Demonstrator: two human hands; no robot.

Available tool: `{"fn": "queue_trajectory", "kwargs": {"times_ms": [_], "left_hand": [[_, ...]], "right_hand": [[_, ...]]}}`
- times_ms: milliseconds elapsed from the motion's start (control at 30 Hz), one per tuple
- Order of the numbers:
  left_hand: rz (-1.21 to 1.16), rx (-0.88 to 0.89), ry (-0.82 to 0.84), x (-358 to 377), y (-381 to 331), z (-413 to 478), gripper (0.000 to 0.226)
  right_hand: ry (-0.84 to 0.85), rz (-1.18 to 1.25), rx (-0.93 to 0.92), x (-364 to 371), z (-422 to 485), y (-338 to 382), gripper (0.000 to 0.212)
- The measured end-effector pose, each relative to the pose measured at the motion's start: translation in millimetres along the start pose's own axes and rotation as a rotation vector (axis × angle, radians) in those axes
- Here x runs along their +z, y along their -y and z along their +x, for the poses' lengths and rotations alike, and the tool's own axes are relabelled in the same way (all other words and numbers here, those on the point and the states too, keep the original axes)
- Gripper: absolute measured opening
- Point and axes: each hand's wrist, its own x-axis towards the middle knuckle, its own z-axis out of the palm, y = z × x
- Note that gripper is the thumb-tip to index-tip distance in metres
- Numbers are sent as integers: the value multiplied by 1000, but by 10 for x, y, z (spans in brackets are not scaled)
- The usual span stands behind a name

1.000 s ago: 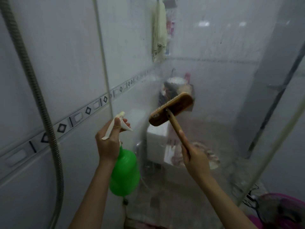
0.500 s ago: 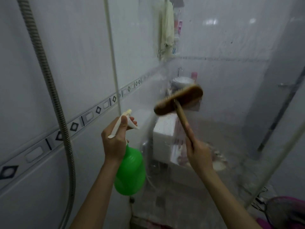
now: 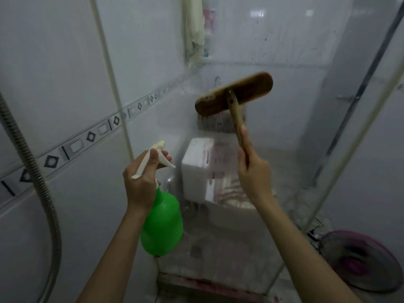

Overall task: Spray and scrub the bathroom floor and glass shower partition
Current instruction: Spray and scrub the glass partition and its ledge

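Head view: right hand [image 3: 253,171] grips the scrub brush [image 3: 235,94] against the glass partition [image 3: 284,127], scrubbing; left hand [image 3: 142,182] holds the green spray bottle [image 3: 162,226], likely spraying next.

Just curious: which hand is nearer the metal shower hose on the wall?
Left. The left hand holds the green spray bottle just right of the shower hose; the right hand is farther right.
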Motion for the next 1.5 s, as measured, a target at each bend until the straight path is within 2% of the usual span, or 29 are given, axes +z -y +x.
{"fn": "queue_trajectory", "kwargs": {"times_ms": [100, 200, 300, 500, 700, 767, 867, 933, 1000, 1133, 1233, 1333, 1400, 1500], "left_hand": [[-15, 2, 7, 134, -87, -85, 27], [-35, 6, 28, 258, -188, -180, 30], [-35, 14, 47, 377, -243, -296, 36], [-64, -9, 22, 592, -250, -519, 41], [-79, -38, 29, 751, -164, -594, 34], [-73, -59, 43, 797, -72, -586, 33], [-80, -71, 66, 867, 129, -608, 35], [-80, -50, 67, 894, 326, -670, 41], [-105, -25, 51, 889, 527, -750, 43], [-104, 17, 31, 794, 972, -878, 42], [-121, -5, 11, 754, 1296, -942, 33], [-119, -22, 12, 752, 1554, -947, 38], [-108, -28, 14, 729, 1695, -943, 43], [-126, 12, 31, 649, 1883, -995, 44]], "right_hand": [[-48, -3, -13, -212, 196, -47, 55], [31, -106, 144, -343, -656, -535, 60], [84, -47, 274, -515, -1111, -613, 64], [-125, 41, 110, -797, -24, -412, 53], [-57, -22, 274, -809, -1304, -1115, 54], [-87, -21, 242, -797, -1109, -1062, 54], [-191, 7, 115, -859, -293, -765, 53], [-262, 2, 25, -832, -65, -766, 52], [-243, 2, 32, -637, -415, -997, 52], [-141, -29, 118, -95, -1673, -1426, 58], [-183, -97, 4, 73, -1165, -1297, 55], [-252, -109, -157, 120, -590, -1080, 54], [-232, -127, -168, 319, -783, -1198, 54], [-174, -90, -127, 685, -1568, -1533, 54]]}}
